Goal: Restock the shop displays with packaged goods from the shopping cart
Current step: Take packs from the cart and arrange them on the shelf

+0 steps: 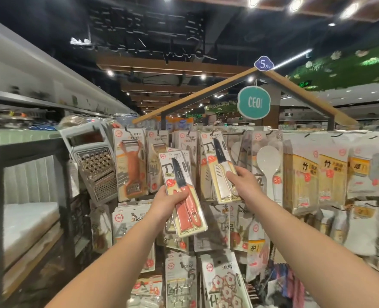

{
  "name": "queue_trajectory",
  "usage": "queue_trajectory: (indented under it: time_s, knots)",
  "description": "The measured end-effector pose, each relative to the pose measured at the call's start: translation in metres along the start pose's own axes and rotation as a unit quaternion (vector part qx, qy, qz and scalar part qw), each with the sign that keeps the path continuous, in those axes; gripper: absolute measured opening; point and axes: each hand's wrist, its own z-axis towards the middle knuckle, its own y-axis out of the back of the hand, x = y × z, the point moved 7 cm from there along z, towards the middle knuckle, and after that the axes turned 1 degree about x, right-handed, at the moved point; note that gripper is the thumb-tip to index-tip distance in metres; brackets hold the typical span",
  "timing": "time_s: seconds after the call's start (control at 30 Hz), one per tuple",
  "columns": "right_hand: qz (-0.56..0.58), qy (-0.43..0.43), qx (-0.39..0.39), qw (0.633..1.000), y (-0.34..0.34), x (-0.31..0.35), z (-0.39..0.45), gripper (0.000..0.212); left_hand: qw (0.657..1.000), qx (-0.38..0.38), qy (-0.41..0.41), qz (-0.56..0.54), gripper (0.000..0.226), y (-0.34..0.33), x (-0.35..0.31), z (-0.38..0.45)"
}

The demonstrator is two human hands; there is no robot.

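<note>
My left hand [167, 202] grips a carded knife pack with an orange handle [181, 192], held tilted in front of the hanging display. My right hand [241, 180] holds a second knife pack with a white handle [219, 165]; its top sits at a display hook [216, 131] among other hung packs. Whether it hangs on the hook I cannot tell. The shopping cart is out of sight.
The peg display carries peelers [131, 165], a metal grater [95, 167], a white rice paddle [269, 167], bamboo packs [300, 181] and sticky hook packs [226, 283] lower down. A grey shelf unit [28, 196] stands left. A teal CEO sign [254, 103] hangs above.
</note>
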Motion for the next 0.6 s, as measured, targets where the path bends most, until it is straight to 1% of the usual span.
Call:
queue_trajectory:
  time_s: [0.1, 0.2, 0.3, 0.37, 0.4, 0.43, 0.5, 0.53, 0.6]
  knots:
    - [-0.028, -0.007, -0.003, 1.000, -0.007, 0.007, 0.007, 0.028, 1.000, -0.002, -0.006, -0.005, 0.023, -0.002, -0.007, -0.001]
    - [-0.054, -0.030, 0.011, 0.998, -0.016, 0.007, 0.017, 0.033, 1.000, -0.003, -0.007, -0.012, 0.028, -0.005, -0.010, -0.001]
    - [-0.075, -0.066, 0.041, 0.994, -0.027, 0.002, 0.015, 0.051, 1.000, -0.005, -0.014, -0.017, 0.033, -0.005, -0.015, -0.004]
    - [-0.072, -0.083, 0.045, 0.993, -0.030, -0.001, 0.008, 0.067, 1.000, -0.008, -0.017, -0.022, 0.035, -0.001, -0.016, -0.005]
    - [-0.070, -0.080, 0.040, 0.994, -0.031, -0.002, 0.005, 0.070, 0.999, -0.009, -0.019, -0.024, 0.034, 0.001, -0.017, -0.005]
    - [-0.073, -0.068, 0.034, 0.994, -0.030, -0.002, 0.001, 0.069, 0.999, -0.010, -0.020, -0.028, 0.033, 0.002, -0.018, -0.007]
    - [-0.053, -0.041, 0.045, 0.997, -0.029, 0.001, -0.009, 0.059, 0.999, -0.012, -0.018, -0.041, 0.035, 0.004, -0.019, -0.007]
    - [-0.014, -0.037, 0.068, 0.997, -0.031, 0.003, -0.017, 0.052, 0.999, -0.013, -0.015, -0.049, 0.037, 0.005, -0.018, -0.007]
    - [0.072, -0.045, 0.139, 0.987, -0.040, 0.007, -0.034, 0.038, 0.998, -0.016, -0.012, -0.059, 0.039, 0.004, -0.018, -0.008]
